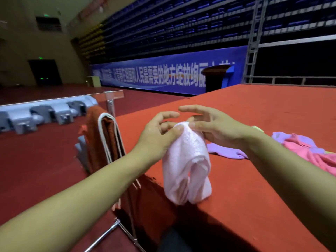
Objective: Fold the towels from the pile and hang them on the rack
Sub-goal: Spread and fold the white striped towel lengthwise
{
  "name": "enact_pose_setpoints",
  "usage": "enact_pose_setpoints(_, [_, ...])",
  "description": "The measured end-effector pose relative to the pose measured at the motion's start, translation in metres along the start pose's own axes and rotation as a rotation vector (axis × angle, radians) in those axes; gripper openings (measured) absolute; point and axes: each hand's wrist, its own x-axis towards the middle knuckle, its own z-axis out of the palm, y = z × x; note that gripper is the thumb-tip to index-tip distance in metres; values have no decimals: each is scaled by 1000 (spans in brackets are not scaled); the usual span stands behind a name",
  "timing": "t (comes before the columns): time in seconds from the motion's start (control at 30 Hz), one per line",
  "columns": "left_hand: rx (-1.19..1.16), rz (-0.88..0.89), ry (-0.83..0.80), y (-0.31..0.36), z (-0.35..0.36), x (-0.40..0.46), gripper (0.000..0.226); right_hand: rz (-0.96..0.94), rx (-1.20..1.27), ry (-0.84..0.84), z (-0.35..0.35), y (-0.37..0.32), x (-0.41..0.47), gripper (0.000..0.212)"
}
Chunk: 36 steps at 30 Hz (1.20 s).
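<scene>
A pale pink towel [187, 166] hangs folded in the air over the near edge of the red-covered table [254, 115]. My left hand [158, 135] pinches its top edge between thumb and fingers. My right hand [209, 124] pinches the same top edge from the right, its other fingers spread. The rack [109, 135] stands left of the table, with a rust-brown towel [94, 128] and a white-edged one draped over it. A pile of towels [309, 148] in pink, purple and yellow-green lies on the table at the right, and a purple towel [227, 151] lies just behind the pink one.
The rack's chrome base bars [109, 231] reach across the floor near my left forearm. A clear panel with grey fittings [51, 110] stands at the left. A dark lectern [216, 77] and a blue banner lie beyond the table.
</scene>
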Motion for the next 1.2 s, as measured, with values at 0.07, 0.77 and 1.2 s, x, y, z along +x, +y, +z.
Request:
enact_pose_setpoints(0.07, [53,-9,42,13,-18,-11,25,-17,18,-64,13,-6,16,47])
enact_pose_setpoints(0.77, [551,-160,215,81,-154,-7,25,-60,-162,-362,91,-54,153,44])
enact_pose_setpoints(1.2, [1168,-225,338,51,-223,47,29,-89,-303,-200,136,-3,262,50])
